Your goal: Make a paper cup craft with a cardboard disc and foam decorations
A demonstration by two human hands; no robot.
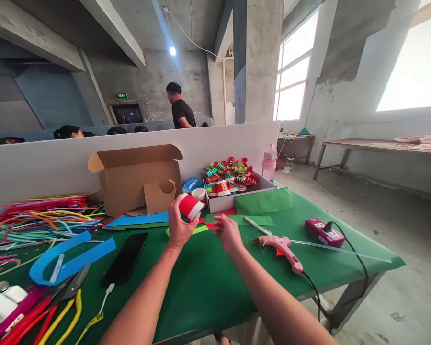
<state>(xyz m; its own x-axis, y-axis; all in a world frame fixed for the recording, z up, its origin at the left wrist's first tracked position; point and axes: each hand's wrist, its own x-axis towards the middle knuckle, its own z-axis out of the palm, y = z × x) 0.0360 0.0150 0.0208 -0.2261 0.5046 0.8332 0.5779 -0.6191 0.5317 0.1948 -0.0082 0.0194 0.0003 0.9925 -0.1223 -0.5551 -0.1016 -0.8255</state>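
My left hand [180,225] is closed round a small red and white paper cup [191,207], tilted above the green table. To its right, my right hand [230,233] is raised apart from the cup, its fingers curled together. Whether anything is pinched in them I cannot make out. Strips of green paper [258,220] and a bright green piece [200,230] lie beneath and behind my hands. A pink hot glue gun [282,248] rests to the right of my right hand, a clear glue stick [326,245] reaching out behind it.
Behind my hands stand a box of colourful cup crafts [221,205] and an open cardboard box [129,184]. Pipe cleaners [43,215], blue strips [72,256], a phone [125,258] and scissors [73,287] lie left. A corded pink power strip [324,232] sits right. A person [181,109] stands beyond the partition.
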